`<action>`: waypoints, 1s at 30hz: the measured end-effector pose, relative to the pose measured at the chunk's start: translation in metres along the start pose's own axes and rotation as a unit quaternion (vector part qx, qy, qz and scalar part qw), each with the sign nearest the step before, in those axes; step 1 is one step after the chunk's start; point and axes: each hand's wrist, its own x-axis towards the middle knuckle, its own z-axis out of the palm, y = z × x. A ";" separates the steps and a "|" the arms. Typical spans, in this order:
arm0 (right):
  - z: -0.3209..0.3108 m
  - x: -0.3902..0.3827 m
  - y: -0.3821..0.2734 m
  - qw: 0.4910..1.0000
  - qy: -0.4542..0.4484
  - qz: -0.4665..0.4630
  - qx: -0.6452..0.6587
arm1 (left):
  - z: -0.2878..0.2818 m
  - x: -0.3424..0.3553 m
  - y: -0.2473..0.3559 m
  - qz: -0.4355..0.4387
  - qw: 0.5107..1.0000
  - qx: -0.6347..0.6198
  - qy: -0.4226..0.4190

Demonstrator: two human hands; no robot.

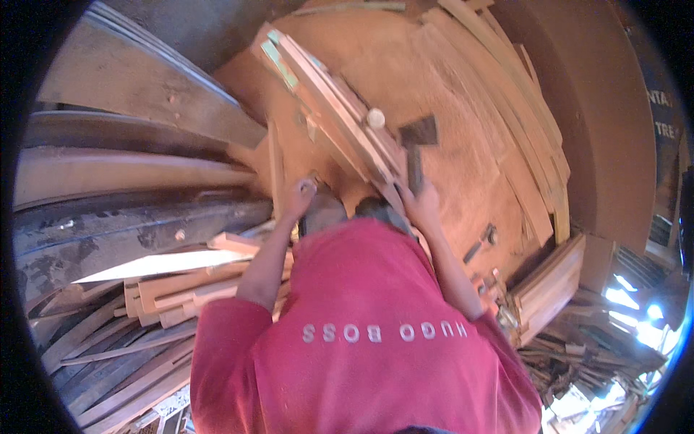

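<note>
Two hands show, and one hatchet. The right hand, its arm reaching forward and nearly straight, is clamped around the hatchet's handle, with the dark head on the far side. The left hand is out in front at left, elbow bent and fingers curled; whether they close on anything, I cannot tell. One bundle of wood strips, perhaps four or more, slants from far left to the right hand. One dark-handled tool lies at right.
</note>
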 end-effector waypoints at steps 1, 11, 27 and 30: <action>0.001 -0.008 0.015 0.999 0.046 -0.016 -0.015 | -0.005 0.000 -0.006 -0.003 1.000 0.015 0.018; -0.052 -0.061 0.040 0.896 0.033 0.245 0.368 | 0.040 0.014 0.026 -0.030 0.998 0.004 -0.061; -0.049 0.009 0.063 0.950 -0.039 -0.038 0.307 | 0.079 -0.016 0.054 -0.064 0.994 0.084 0.003; -0.158 0.061 -0.004 0.936 0.080 -0.102 0.328 | 0.096 -0.018 0.062 -0.012 0.997 0.053 0.050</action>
